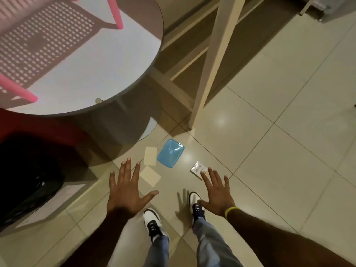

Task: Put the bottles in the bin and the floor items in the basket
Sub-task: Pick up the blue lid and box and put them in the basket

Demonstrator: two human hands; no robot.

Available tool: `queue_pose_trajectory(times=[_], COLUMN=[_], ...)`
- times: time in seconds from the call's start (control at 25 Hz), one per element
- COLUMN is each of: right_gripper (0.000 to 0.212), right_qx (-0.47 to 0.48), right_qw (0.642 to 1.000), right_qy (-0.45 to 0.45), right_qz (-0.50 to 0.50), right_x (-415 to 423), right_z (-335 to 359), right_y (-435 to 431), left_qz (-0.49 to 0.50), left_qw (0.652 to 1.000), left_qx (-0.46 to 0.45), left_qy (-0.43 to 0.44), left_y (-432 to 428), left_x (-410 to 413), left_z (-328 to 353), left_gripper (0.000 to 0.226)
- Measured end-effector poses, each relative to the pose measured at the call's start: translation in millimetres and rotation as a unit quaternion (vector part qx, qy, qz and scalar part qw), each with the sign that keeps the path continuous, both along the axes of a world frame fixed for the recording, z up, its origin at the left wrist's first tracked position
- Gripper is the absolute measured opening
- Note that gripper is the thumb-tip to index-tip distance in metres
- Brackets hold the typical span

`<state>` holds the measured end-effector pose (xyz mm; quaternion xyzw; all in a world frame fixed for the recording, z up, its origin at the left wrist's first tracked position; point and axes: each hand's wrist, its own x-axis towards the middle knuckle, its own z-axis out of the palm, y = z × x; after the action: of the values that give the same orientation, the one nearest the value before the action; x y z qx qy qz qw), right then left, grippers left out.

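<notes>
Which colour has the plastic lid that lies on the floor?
Light blue. The plastic lid shows in the head view, lying beside two cream cards.

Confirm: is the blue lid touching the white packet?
Apart: the head view shows bare floor tile between the blue lid and the white packet.

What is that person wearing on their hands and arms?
The left hand and right hand have no gloves. The left arm and right arm show no sleeves. The only thing worn is a thin yellow wristband on the right wrist.
</notes>
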<state>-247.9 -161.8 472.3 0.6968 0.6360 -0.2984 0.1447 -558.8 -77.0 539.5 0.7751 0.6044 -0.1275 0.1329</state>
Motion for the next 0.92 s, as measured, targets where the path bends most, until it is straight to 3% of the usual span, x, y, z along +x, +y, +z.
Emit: queue_pose_trajectory(times=[0.32, 0.52, 0.92], right_gripper=[0.107, 0.105, 0.105], right_qx=[-0.012, -0.027, -0.044], right_qw=[0.999, 0.997, 0.994], right_qy=[-0.027, -0.026, -0.080], right_qz=[-0.036, -0.075, -0.061], right_x=[17, 21, 32], right_z=[-227, -378, -548], right_y=[64, 70, 84], left_qz=[-0.045, -0.032, -0.028], left_qw=[0.997, 0.998, 0.995], left_qx=[-0.003, -0.026, -0.084], left_qy=[-0.069, -0.043, -0.038], left_y=[34, 41, 17], left_x=[52, 54, 35], left_z=[-229, -384, -555], left_gripper=[0.110, 0.113, 0.116])
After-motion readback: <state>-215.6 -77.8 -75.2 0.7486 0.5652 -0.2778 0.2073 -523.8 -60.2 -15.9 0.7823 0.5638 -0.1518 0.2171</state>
